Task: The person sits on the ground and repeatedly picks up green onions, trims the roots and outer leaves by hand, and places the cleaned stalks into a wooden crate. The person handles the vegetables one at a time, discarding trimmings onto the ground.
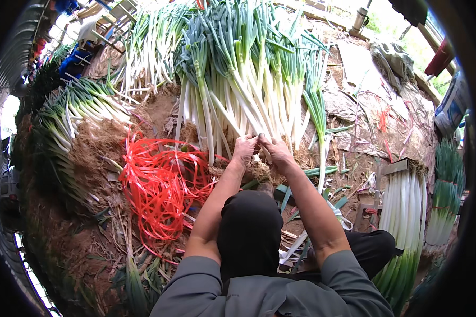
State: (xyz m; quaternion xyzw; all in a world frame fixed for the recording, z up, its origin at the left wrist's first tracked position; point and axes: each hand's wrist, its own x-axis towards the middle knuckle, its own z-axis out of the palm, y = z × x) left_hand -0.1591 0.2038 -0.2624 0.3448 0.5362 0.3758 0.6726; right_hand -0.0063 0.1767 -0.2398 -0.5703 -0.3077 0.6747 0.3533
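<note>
In front of me lies a large pile of long green onions, white stalks towards me and green leaves pointing away. My left hand and my right hand meet at the near end of the pile, the fingertips almost touching. Fingers of my right hand rest on the lower white part of a stalk, just above its roots. The fingers of my left hand are bent at the same stalks; whether they grip one is hard to tell. A tangle of red plastic strapping lies left of my left forearm.
More green onions with bushy roots lie at the left, others at the upper left. At the right, a bundle of thick stalks sits by a metal frame, with a tied bundle beyond. Leaf scraps and sheets cover the ground.
</note>
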